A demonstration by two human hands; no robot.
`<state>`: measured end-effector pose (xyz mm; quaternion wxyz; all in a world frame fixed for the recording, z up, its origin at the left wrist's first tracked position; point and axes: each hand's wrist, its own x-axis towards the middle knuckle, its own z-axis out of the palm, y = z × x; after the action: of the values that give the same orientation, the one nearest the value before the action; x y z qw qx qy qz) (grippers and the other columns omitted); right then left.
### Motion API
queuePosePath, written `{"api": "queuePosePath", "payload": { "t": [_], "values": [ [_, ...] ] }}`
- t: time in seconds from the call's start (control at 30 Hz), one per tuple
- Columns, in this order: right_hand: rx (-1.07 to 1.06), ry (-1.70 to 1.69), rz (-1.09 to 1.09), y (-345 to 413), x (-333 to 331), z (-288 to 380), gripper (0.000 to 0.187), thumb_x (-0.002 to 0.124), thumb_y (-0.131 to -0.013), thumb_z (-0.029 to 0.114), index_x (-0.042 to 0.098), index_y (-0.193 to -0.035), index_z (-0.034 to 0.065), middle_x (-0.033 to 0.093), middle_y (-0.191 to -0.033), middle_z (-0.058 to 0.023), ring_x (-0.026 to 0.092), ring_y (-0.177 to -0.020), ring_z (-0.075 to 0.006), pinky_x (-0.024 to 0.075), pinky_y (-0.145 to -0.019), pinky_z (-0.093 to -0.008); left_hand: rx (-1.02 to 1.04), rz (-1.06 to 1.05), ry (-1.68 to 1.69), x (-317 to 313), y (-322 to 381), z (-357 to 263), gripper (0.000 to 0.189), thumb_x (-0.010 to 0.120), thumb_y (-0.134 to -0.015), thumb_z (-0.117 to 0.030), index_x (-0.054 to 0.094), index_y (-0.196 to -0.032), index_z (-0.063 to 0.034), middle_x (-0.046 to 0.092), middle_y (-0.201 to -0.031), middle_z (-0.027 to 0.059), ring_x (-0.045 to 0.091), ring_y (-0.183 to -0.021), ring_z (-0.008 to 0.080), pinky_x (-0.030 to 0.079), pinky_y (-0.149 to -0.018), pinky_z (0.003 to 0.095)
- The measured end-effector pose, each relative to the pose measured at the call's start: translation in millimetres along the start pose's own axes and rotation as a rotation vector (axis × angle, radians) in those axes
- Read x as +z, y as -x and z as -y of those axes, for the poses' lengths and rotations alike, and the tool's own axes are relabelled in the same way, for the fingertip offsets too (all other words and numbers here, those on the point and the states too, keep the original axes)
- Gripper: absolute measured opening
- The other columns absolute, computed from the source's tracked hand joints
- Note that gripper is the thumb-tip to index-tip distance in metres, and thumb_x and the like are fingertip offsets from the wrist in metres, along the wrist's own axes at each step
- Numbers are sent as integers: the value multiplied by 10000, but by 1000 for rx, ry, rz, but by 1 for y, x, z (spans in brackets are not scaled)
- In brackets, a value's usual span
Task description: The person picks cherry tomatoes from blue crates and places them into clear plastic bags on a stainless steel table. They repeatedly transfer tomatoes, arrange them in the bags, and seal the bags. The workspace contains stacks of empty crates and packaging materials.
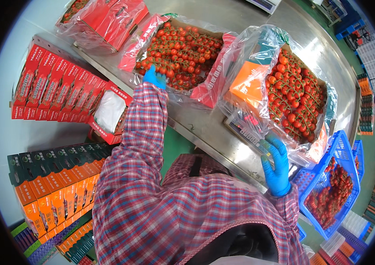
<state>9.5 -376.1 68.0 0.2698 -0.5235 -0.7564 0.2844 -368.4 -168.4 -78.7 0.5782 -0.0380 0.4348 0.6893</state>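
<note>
In a blue glove, my left hand is at the near left edge of a red cardboard box lined with clear plastic. Its fingers reach the cherry tomatoes on the vine inside; whether they grip any is hidden. My right hand, also gloved in blue, is held with fingers apart near the steel table's front edge. Beside it stands an orange and green box in a loose clear bag, filled with vine tomatoes. A weighing scale's keypad shows partly under that bag.
Blue plastic crates with loose tomatoes stand at right. Packed red tomato boxes and orange-green boxes line the left. Another red box in plastic sits on the steel table. A second device is at the far edge.
</note>
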Motion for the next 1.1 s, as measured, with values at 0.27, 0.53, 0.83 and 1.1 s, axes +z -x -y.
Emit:
{"api": "queuePosePath", "payload": {
  "t": [0.27,0.53,0.83,1.1],
  "values": [
    [70,-1,24,12,-12,2,374,587,-798,54,549,-1170,39,498,-1204,-161,497,-1088,-325,399,-930,-378,834,200,-2273,-30,-41,-13,690,714,-708,-253,416,-1310,-96,459,-1203,210,478,-1095,354,424,-928,435],
    [521,-6,-708,183,-131,-25,304,541,-816,-15,571,-1119,-7,569,-1136,-107,549,-1033,-202,448,-874,-331,1003,600,-2394,-75,-240,-83,662,754,-673,-156,458,-1257,-58,508,-1147,227,455,-1129,388,424,-909,463],
    [907,364,264,277,-221,-236,324,610,-765,144,601,-1085,87,598,-1072,-148,577,-1007,-276,466,-856,-390,891,887,-1707,95,36,-10,397,497,-900,-71,441,-1290,-20,470,-1288,134,438,-1184,226,345,-995,349],
    [671,281,462,295,-210,-347,282,706,-641,228,621,-877,100,608,-926,-122,598,-865,-283,491,-749,-391,654,2039,-1534,213,374,318,227,614,-775,-96,620,-995,-40,585,-1034,123,553,-989,279,438,-859,351]
  ]
}}
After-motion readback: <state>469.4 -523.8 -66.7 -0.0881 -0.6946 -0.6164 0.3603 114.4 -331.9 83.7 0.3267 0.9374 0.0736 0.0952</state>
